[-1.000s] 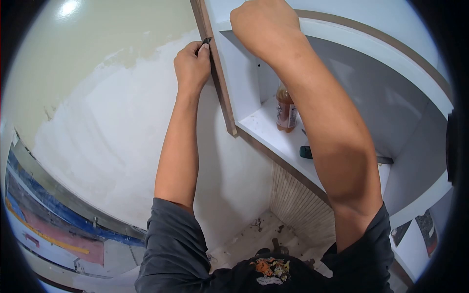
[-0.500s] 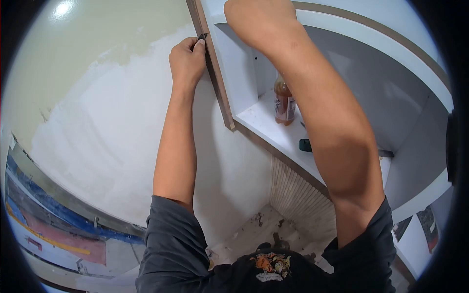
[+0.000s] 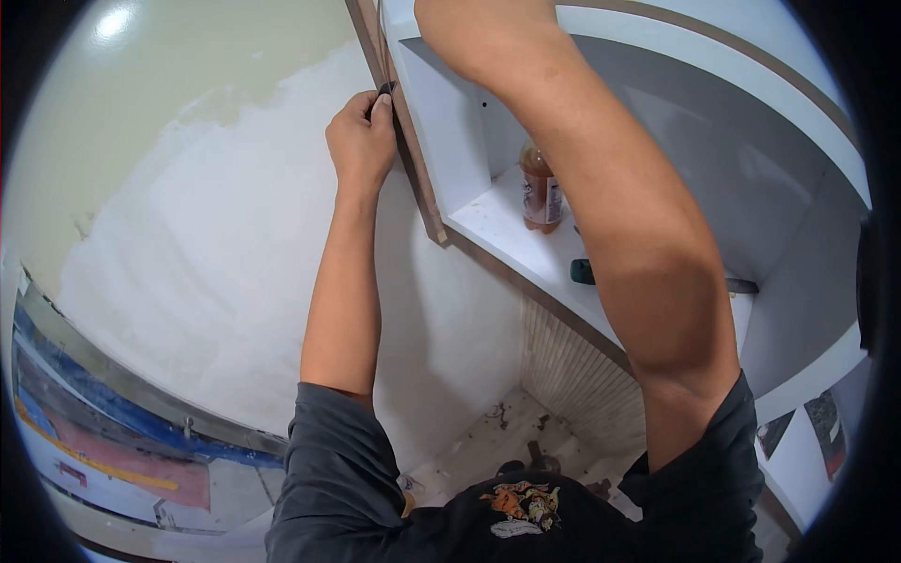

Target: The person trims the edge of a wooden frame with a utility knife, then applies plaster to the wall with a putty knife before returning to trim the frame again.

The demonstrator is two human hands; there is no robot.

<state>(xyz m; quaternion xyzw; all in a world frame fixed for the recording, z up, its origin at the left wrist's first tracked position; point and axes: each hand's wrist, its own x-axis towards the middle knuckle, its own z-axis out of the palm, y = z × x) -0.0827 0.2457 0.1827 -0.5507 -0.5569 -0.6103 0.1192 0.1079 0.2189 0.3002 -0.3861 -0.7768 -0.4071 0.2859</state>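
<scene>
My left hand is closed, its thumb and fingers pinching a small black piece against the brown wood-look strip on the cabinet's left edge. Most of that piece is hidden by the fingers. A thin strand runs along the strip above this hand. At the top of the view my right hand is raised in front of the white cabinet. Its fingers are beyond the upper edge of the frame, so whatever they touch is out of sight.
Inside the cabinet stand a bottle of brown liquid and a dark green object, partly behind my right arm. Left is a wall with a white patch. Debris lies on the floor below.
My left hand has slid a little way down the strip, still pinching the black piece. More of the thin strand shows above it. The view has shifted slightly; my right arm keeps its pose.
</scene>
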